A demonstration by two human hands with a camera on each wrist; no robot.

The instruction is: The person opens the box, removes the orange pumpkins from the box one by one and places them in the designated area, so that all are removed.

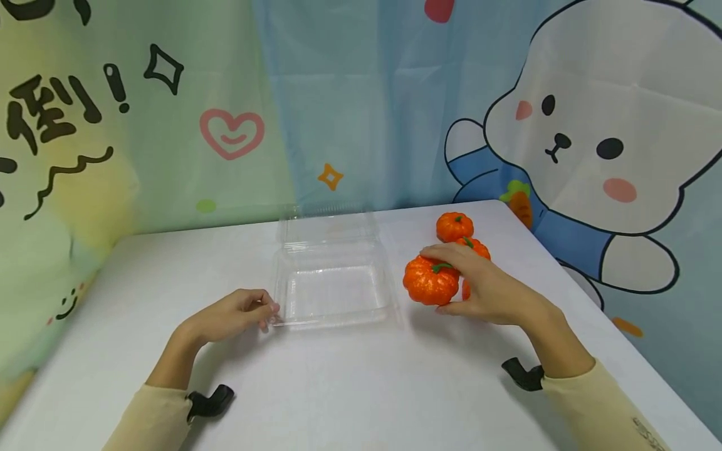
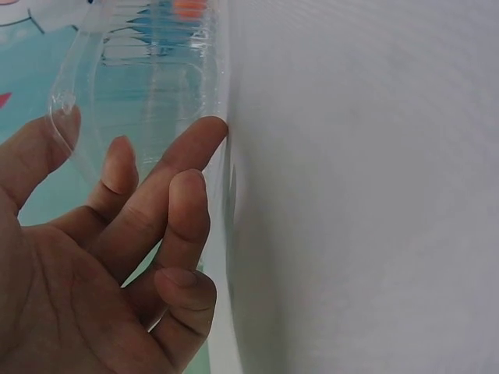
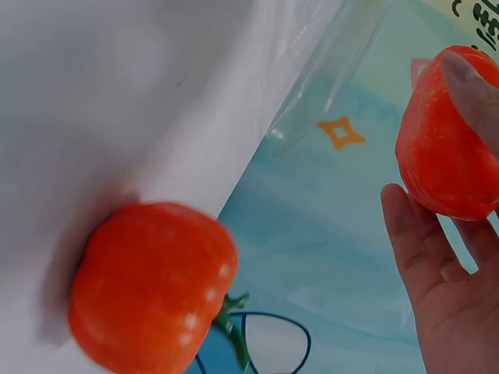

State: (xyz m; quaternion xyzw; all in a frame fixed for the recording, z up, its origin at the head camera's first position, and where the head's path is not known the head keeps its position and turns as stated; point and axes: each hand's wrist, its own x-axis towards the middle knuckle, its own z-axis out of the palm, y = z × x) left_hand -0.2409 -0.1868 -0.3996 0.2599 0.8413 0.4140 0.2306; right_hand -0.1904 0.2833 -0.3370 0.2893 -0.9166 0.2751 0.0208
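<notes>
My right hand point(image 1: 487, 288) grips an orange toy pumpkin point(image 1: 431, 280) with a green stem, thumb on one side and fingers on the other. The right wrist view shows the held pumpkin point(image 3: 444, 148) away from the tabletop. Just behind that hand is a second pumpkin point(image 1: 478, 247), partly hidden; a third pumpkin point(image 1: 454, 226) sits farther back. At the near left corner of a clear plastic box point(image 1: 335, 319), my left hand point(image 1: 228, 316) pinches the rim between thumb and finger. Its other fingers point(image 2: 191, 214) are loosely bent beside the box wall. The hinged lid point(image 1: 327, 230) leans back, raised.
A white table point(image 1: 338, 388) carries everything. Behind it hangs a printed cloth point(image 1: 350, 113) with a cartoon bear, meeting the table's back edge. Black wrist mounts point(image 1: 210, 401) stick out from both sleeves.
</notes>
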